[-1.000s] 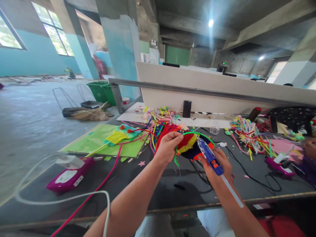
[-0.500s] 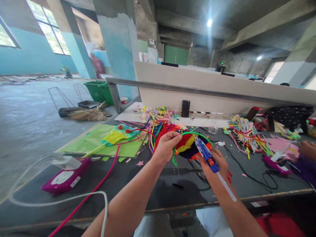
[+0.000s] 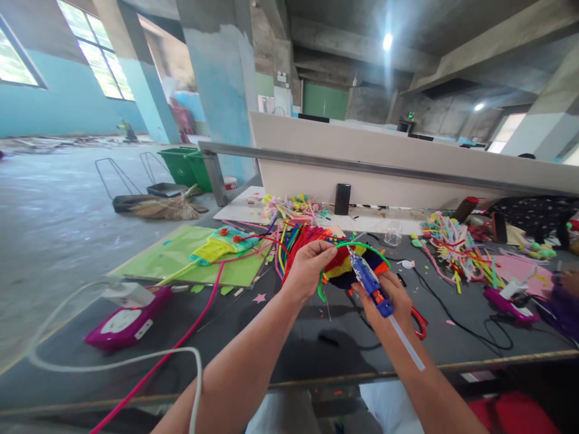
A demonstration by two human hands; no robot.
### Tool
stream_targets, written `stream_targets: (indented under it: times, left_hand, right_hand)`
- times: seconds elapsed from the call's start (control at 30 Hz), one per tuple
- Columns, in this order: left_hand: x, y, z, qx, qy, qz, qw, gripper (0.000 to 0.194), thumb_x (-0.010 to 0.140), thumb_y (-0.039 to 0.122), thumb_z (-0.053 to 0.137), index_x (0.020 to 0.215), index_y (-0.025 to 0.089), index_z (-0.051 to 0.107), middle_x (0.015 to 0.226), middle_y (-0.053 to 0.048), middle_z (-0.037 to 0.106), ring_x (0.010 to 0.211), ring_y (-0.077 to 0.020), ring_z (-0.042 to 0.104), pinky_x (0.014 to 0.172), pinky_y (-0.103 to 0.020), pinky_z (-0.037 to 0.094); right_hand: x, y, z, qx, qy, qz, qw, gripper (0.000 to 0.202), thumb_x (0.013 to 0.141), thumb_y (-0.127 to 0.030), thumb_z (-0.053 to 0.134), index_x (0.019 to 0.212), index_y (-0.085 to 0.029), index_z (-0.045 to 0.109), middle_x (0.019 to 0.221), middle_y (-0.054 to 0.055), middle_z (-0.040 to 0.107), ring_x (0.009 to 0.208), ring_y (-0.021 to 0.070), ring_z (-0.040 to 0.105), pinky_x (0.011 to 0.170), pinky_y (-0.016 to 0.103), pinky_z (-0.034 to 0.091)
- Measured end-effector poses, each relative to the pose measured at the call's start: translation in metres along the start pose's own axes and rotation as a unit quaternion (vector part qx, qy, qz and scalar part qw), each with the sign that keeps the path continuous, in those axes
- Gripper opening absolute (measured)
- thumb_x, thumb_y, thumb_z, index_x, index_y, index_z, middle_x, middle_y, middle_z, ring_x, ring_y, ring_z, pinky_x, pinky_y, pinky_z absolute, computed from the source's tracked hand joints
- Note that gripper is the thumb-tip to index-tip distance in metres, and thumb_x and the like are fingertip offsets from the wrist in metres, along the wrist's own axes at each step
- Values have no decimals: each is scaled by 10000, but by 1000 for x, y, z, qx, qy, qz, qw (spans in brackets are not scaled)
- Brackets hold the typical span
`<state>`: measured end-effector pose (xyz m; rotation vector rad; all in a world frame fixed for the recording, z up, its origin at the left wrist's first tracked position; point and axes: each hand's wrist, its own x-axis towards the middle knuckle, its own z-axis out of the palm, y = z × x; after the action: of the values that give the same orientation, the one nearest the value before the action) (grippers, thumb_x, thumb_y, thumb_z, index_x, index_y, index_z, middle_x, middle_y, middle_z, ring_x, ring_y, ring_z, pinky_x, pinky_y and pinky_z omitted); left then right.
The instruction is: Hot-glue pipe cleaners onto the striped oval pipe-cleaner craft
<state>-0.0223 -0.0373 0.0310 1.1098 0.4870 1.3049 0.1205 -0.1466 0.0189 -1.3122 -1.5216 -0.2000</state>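
Observation:
My left hand [image 3: 312, 265] pinches the edge of a colourful pipe-cleaner piece [image 3: 342, 268] with red, yellow and dark blue parts. A bright green pipe cleaner [image 3: 374, 249] curves along its upper rim, and one end hangs down by my fingertips. In my right hand [image 3: 392, 304] is a blue hot glue gun [image 3: 367, 278], a long clear glue stick [image 3: 409, 345] jutting from its back. Its nozzle is at the green rim, just right of my left fingertips; whether they touch I cannot tell. My right hand partly hides the piece's lower right side.
Bundled pipe cleaners [image 3: 304, 247] lie behind my left hand. A yellow and teal pipe-cleaner piece [image 3: 212, 248] rests on a green sheet [image 3: 154, 259]. Purple power strips [image 3: 122, 325] with cables flank the work. A phone [image 3: 342, 199] leans against the partition. Another person's sleeve [image 3: 563, 304] shows at right.
The glue gun's nozzle has shifted left along the green rim, closer to my left fingertips. My left hand keeps its pinch. The whole view has swung slightly.

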Motion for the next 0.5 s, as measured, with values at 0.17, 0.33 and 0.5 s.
stream_targets:
  times: [0.17,0.33,0.5]
  left_hand:
    - [-1,-2,1,-1,-1,1,1000,238,644,318,805,717,143,663,634,13,638,572,-71,538,561,-180,412]
    - [-2,-2,2,26,7,22,999,230,657,321,795,721,145,662,610,32,611,544,-53,502,538,-165,388]
    - [-4,-2,3,55,15,40,998,208,675,326,775,737,156,673,626,31,617,551,-62,507,551,-176,405]
  right_hand:
    - [-2,4,6,-6,17,-27,999,224,799,-283,652,621,-217,532,640,-5,516,621,165,567,547,287,485]
    - [-2,4,6,-12,16,-28,999,164,799,-257,647,660,-212,571,682,7,561,673,166,592,611,280,498]
    - [-2,3,3,-27,13,-34,999,144,799,-232,645,668,-210,588,695,19,580,726,181,610,658,284,502]
